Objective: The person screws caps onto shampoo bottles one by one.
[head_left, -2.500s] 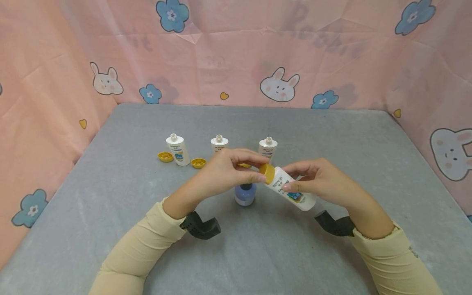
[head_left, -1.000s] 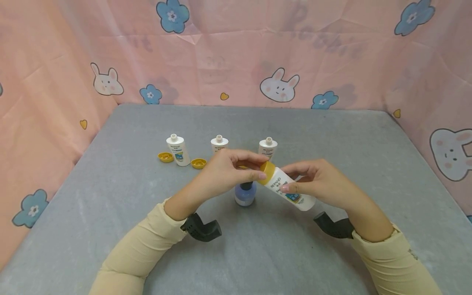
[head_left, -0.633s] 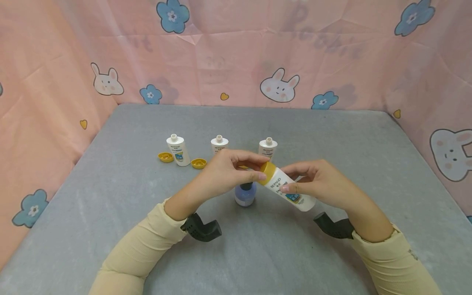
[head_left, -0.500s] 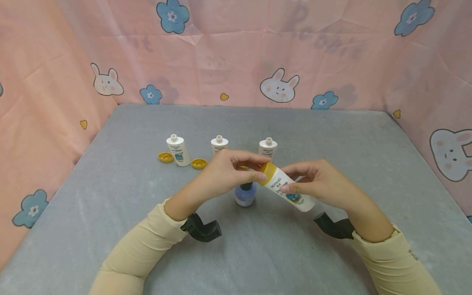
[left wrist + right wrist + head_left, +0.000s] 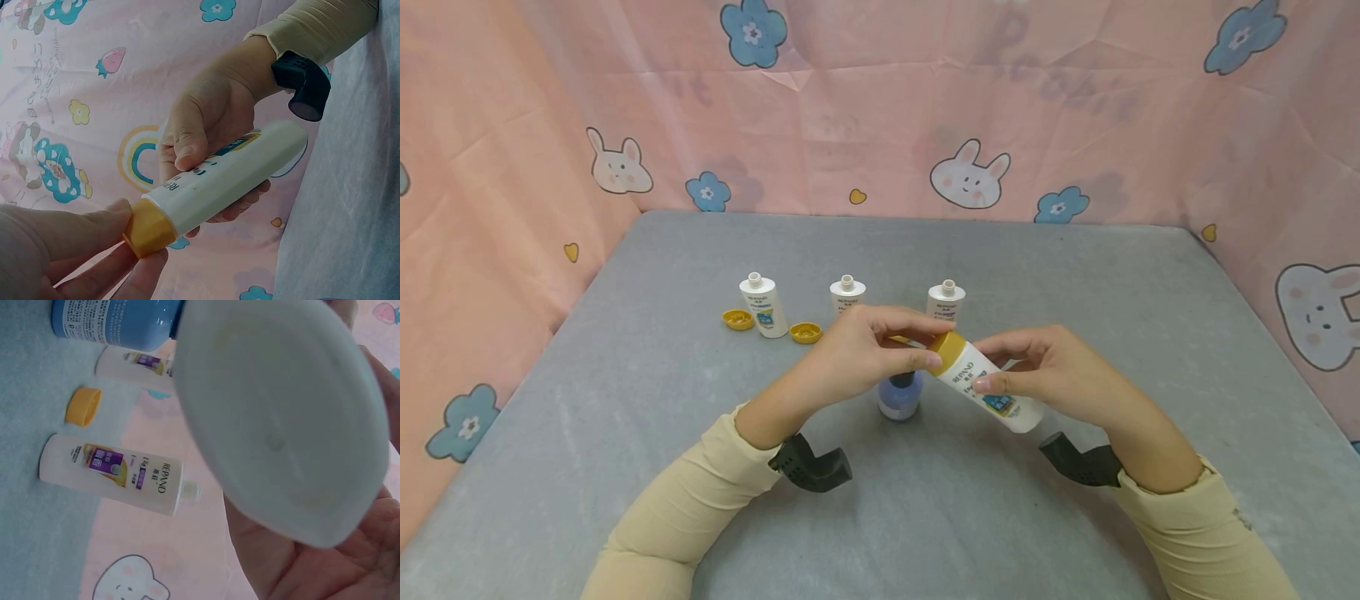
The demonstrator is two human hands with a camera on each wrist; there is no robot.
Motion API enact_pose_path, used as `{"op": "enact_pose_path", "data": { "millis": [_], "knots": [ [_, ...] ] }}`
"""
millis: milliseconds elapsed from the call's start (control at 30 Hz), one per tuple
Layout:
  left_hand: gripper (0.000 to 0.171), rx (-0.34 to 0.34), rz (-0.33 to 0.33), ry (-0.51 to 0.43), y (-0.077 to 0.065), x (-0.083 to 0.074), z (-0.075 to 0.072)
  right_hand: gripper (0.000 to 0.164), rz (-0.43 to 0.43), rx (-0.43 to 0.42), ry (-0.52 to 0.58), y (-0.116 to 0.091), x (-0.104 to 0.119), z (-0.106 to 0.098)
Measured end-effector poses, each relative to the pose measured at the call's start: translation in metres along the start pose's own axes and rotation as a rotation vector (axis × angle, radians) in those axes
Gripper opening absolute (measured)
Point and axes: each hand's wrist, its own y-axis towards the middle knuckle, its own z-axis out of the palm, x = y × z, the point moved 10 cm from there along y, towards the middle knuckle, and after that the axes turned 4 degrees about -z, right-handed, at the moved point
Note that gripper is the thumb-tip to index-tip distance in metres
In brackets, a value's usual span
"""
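Note:
My right hand (image 5: 1060,371) grips a white bottle (image 5: 981,382) by its body, tilted with the base toward the lower right. At its upper end sits a gold cap (image 5: 947,350), pinched between the thumb and fingers of my left hand (image 5: 872,350). In the left wrist view the gold cap (image 5: 150,228) sits flush against the bottle's shoulder. The broad white base of the bottle (image 5: 287,419) fills much of the right wrist view. Just below my left fingers a blue bottle (image 5: 899,398) with a dark top stands on the table, its upper part partly covered.
Behind my hands stand three uncapped white bottles, a left one (image 5: 763,308), a middle one (image 5: 847,292) and a right one (image 5: 946,302). Upturned gold caps lie beside them, one at the far left (image 5: 738,320) and another (image 5: 806,333) nearer the middle. A pink printed curtain (image 5: 850,108) hangs behind the table.
The gold cap and bottle have turned and shifted very slightly in my hands. Both hands keep their hold in nearly the same place, and the standing bottles have not moved.

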Motion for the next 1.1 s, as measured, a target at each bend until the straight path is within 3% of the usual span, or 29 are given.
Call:
{"op": "enact_pose_path", "data": {
  "millis": [267, 600, 1100],
  "knots": [
    [0.038, 0.002, 0.006, -0.001, -0.0009, -0.0003, 0.0002, 0.036, 0.011, 0.000, 0.001, 0.0001, 0.0000, 0.0002],
    [0.038, -0.022, -0.043, -0.009, -0.0004, 0.0033, -0.0018, 0.036, 0.013, -0.013, 0.039, 0.0003, -0.0003, -0.0009],
    [0.034, -0.027, -0.036, 0.008, -0.0003, 0.0025, -0.0011, 0.036, 0.002, -0.011, 0.019, 0.0002, 0.0002, -0.0004]
  ]
}}
